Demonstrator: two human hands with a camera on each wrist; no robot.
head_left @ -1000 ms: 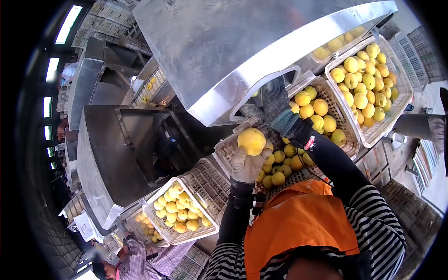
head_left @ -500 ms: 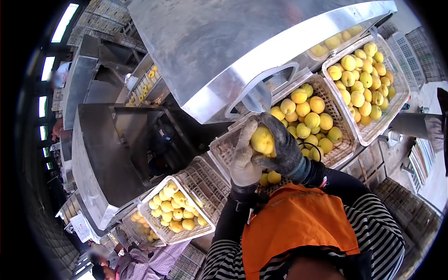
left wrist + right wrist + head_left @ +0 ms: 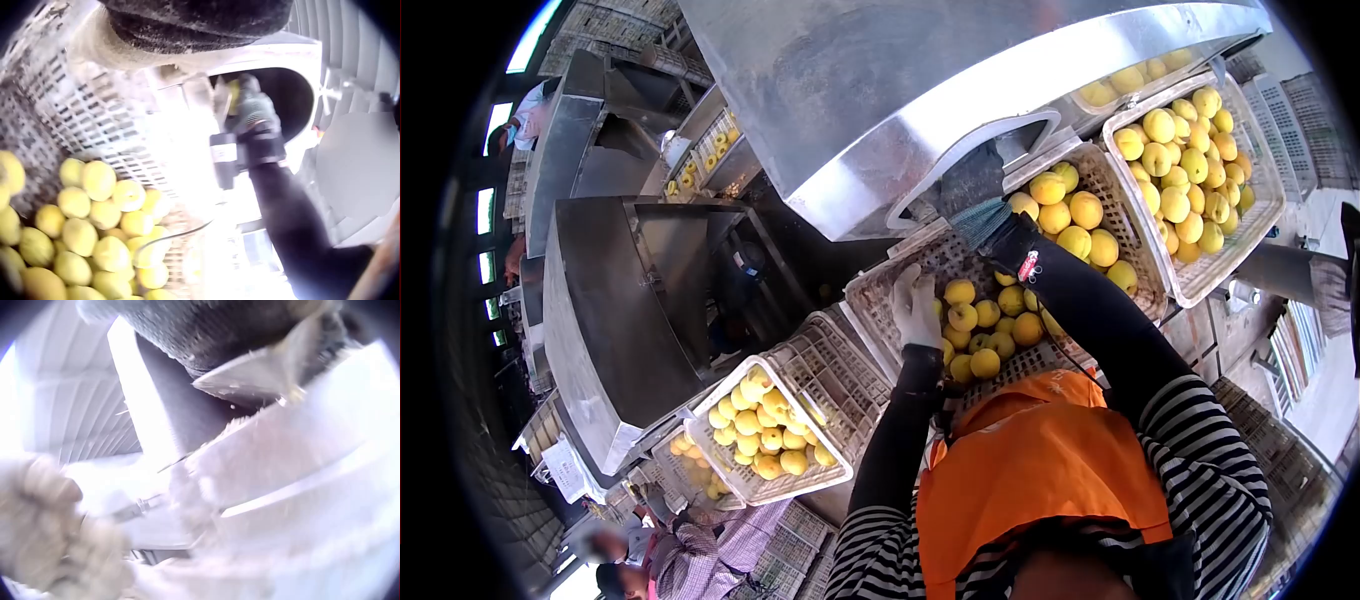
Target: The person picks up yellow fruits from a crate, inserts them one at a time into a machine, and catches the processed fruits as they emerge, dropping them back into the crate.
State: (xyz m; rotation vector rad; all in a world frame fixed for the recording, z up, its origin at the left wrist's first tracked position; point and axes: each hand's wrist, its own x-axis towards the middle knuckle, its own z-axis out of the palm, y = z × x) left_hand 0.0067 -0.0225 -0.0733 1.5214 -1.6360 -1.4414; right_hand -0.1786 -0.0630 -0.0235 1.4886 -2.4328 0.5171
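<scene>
My left hand (image 3: pixel 914 312), in a pale glove, is over the left side of a plastic crate (image 3: pixel 872 296) and holds nothing. Yellow peaches (image 3: pixel 984 340) lie in the crate beside its fingers. My right hand (image 3: pixel 973 187), in a dark grey glove with a teal cuff, reaches into the framed opening (image 3: pixel 897 214) of a metal machine (image 3: pixel 960 95). At its fingers the left wrist view shows a bit of a yellow peach (image 3: pixel 234 94); most of that peach is hidden. The right wrist view has a thin metal edge (image 3: pixel 250 378) just below the dark glove.
Another full crate of peaches (image 3: pixel 1185 185) stands at the right. A tilted crate (image 3: pixel 855 375) with peaches is at the lower left. A dark metal machine (image 3: pixel 615 290) stands further left. Below it, a person in a checked shirt (image 3: pixel 700 550) is at the lower edge.
Both hands were together around a peach half a second ago. The right hand has since moved up into the machine's opening, while the left has let go of the peach and stays over the crate.
</scene>
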